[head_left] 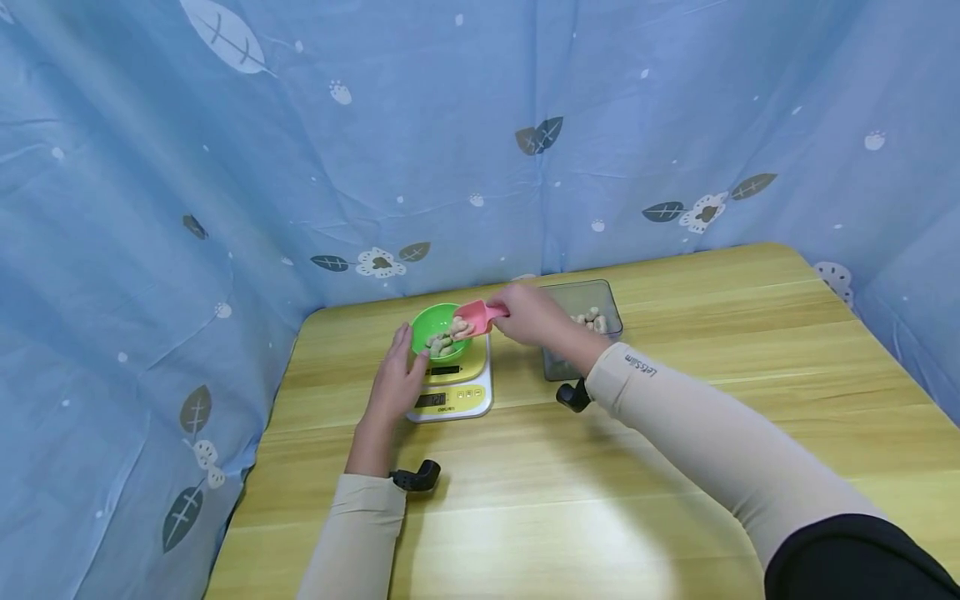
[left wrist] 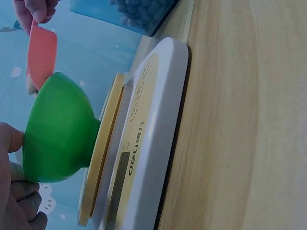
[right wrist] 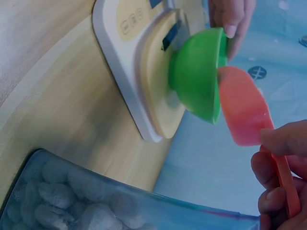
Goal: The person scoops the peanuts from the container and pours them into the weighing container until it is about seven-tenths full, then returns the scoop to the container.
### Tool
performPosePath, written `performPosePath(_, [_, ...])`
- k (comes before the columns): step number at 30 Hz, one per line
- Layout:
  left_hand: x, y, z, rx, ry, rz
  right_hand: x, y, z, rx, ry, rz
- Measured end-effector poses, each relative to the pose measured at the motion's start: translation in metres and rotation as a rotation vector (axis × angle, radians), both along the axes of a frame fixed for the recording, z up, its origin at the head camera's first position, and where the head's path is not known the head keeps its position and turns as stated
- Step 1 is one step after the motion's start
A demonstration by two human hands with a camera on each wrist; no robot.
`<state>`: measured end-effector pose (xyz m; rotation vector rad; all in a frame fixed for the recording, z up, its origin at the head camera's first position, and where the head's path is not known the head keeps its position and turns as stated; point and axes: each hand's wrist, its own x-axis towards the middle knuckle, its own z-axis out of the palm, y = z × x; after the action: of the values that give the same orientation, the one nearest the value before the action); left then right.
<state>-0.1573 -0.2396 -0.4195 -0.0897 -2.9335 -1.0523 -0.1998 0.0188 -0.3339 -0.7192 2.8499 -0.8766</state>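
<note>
Blue leaf-print backdrop [head_left: 465, 108]: left fingers [left wrist: 24, 190] cup a green plastic bowl [left wrist: 62, 127], seemingly steadying it; right fingers [right wrist: 263, 168] grip a pink plastic scoop [head_left: 474, 317] at its two o'clock.

Scale [left wrist: 162, 103] rests on worktop [left wrist: 240, 115]. Green bowl [left wrist: 62, 129] stands inside the edges of the platform [left wrist: 106, 129]; left grip [left wrist: 17, 196] holds its side. Right grip [left wrist: 38, 9] pinches pink scoop [left wrist: 42, 52] beside the rim.

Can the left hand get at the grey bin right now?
Probably not easily: the left hand holds the green bowl, and in the head view the right hand, gripping the pink scoop, is in between, its wrist crossing over the bin.
</note>
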Motion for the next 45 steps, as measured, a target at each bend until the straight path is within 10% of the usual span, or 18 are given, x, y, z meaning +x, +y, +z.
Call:
performPosePath(11, [-0.001,0.001,-0.003,0.017,0.008,0.011,0.007,-0.006,-0.004,0.169,0.402,0.096])
performPosePath(18, [-0.001,0.001,-0.003,0.023,0.015,0.014,0.007,-0.004,-0.003,0.183,0.483,0.091])
performPosePath(34, [-0.002,0.006,0.007,-0.016,0.03,0.003,0.009,0.023,0.012,0.103,0.371,0.021])
performPosePath(45, [-0.001,0.044,0.042,0.039,0.095,-0.108,0.017,0.08,0.03,-0.015,0.15,-0.097])
